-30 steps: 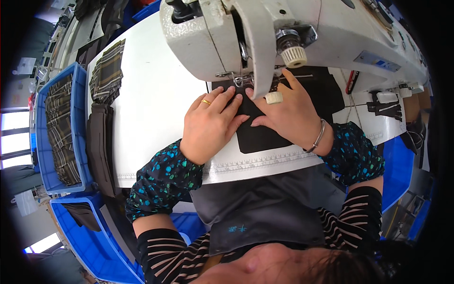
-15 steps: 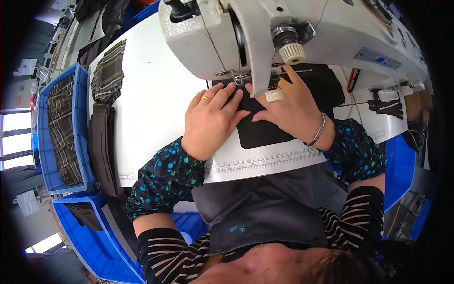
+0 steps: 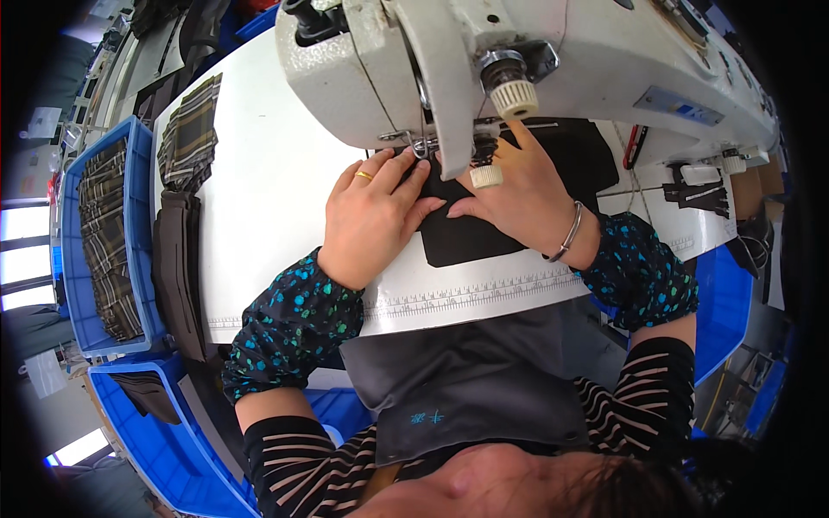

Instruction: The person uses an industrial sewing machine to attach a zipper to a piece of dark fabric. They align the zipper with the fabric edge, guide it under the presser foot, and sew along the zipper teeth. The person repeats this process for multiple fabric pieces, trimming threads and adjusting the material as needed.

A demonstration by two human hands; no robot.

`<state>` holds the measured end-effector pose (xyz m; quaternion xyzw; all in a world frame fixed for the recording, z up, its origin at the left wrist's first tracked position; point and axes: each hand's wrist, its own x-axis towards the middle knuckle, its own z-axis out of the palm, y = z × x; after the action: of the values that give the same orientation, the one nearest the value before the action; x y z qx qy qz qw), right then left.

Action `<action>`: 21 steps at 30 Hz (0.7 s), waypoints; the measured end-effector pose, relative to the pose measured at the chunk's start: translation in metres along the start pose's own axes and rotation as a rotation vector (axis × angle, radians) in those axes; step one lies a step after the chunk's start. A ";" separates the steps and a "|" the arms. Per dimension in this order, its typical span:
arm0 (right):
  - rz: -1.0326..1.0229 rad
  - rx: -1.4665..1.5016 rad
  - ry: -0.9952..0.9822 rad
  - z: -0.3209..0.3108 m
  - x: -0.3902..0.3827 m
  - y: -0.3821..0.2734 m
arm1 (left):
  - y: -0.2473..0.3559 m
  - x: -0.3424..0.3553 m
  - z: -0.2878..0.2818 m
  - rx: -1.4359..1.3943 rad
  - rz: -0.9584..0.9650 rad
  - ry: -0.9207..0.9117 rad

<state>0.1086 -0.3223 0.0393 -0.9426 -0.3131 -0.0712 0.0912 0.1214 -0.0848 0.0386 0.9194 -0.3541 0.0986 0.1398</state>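
Note:
A black piece of fabric (image 3: 471,244) lies on the white table under the head of a pale sewing machine (image 3: 332,91). Flat on its left part rests my left hand (image 3: 366,220), fingers stretched toward the metal presser foot (image 3: 420,147) and a ring on one finger. My right hand (image 3: 524,186) lies spread on the same fabric, to the right of the foot. Parts of the machine cover some of its fingertips. The two thumbs point toward each other, slightly apart. Neither hand grips anything that I can see.
Plaid fabric pieces (image 3: 190,129) and folded dark pieces (image 3: 178,276) lie along the table's left edge. Beyond them stand a blue bin (image 3: 148,259) of plaid pieces and a lower blue bin (image 3: 173,453). A red-and-black tool (image 3: 635,147) lies right. A ruler strip (image 3: 466,296) follows the front edge.
The whole view has shifted slightly, so everything sits a little further left in the picture. Hands and fabric keep nearly the same place beside the presser foot.

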 end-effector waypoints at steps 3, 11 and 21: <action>-0.006 -0.008 -0.013 -0.001 0.001 -0.001 | 0.000 0.000 0.000 -0.030 0.013 0.014; 0.006 0.028 0.071 0.009 -0.003 0.000 | 0.006 0.004 -0.001 -0.012 0.056 0.004; -0.069 -0.020 0.295 -0.084 -0.044 0.026 | 0.007 -0.001 -0.005 0.047 0.008 -0.082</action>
<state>0.0830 -0.3869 0.1097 -0.9115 -0.3279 -0.2151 0.1242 0.1158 -0.0877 0.0439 0.9243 -0.3607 0.0698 0.1032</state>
